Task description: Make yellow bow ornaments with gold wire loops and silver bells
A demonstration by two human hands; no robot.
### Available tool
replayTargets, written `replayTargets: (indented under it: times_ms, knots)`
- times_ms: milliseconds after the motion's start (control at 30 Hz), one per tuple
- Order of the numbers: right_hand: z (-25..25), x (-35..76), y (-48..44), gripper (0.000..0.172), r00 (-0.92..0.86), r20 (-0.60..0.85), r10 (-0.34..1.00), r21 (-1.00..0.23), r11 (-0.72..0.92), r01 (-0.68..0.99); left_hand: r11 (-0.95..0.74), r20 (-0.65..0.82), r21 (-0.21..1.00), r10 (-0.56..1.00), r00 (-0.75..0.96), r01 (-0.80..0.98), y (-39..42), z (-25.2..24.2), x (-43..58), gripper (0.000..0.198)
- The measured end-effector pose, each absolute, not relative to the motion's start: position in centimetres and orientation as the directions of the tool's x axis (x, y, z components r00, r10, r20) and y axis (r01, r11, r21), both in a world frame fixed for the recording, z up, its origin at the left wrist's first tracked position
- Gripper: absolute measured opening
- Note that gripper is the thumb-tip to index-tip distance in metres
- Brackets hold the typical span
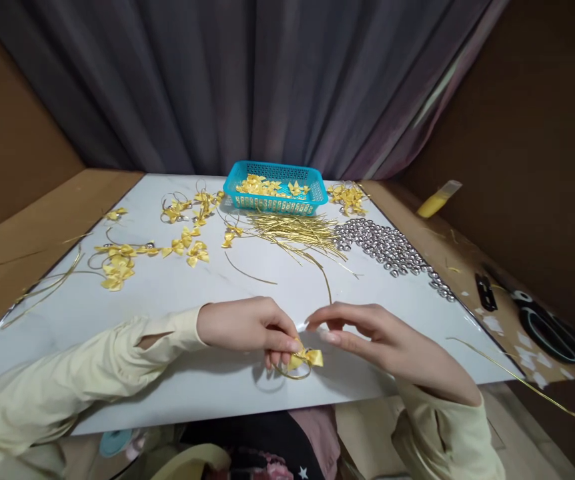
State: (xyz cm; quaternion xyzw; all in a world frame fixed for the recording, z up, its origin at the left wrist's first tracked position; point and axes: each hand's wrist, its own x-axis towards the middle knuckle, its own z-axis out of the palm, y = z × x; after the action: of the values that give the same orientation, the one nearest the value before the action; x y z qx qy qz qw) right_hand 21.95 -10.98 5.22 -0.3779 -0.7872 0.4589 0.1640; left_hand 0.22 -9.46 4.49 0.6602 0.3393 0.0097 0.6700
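Observation:
Near the front edge of the white table, my left hand point(260, 328) pinches a yellow ribbon bow point(313, 358) with a looped gold cord point(295, 378) hanging below it. Just to the right, my right hand point(367, 333) is held with thumb and fingers apart, close to the bow, nothing visible between them. Ahead lies a pile of gold cords point(295, 230). Silver bells point(387, 247) are spread to its right. Finished-looking yellow bows with cords point(117, 267) lie at the left.
A blue basket point(275, 205) holding yellow bows stands at the back. More bows point(347, 198) lie beside it. At the right are black scissors point(547, 330), a small black tool point(486, 292), paper scraps and a yellow tube point(437, 200). A grey curtain hangs behind.

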Motion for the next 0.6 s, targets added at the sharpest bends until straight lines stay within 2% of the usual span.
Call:
replayTargets:
  times_ms: [200, 467, 600]
  knots:
    - [5.0, 21.7, -11.4, 0.045, -0.741, -0.09, 0.665, -0.868, 0.313, 0.386, 0.091, -0.44, 0.884, 0.491, 0.752, 0.458, -9.6, 5.1, 0.3, 0.023]
    - [4.8, 21.1, -11.3, 0.045, -0.741, -0.127, 0.659, -0.902, 0.234, 0.363, -0.003, -0.403, 0.877, 0.541, 0.738, 0.481, -9.8, 5.3, 0.3, 0.024]
    - [4.6, 20.3, -11.3, 0.044, -0.719, -0.116, 0.685, -0.914, 0.21, 0.348, 0.003, -0.408, 0.874, 0.549, 0.729, 0.487, -10.0, 5.5, 0.4, 0.023]
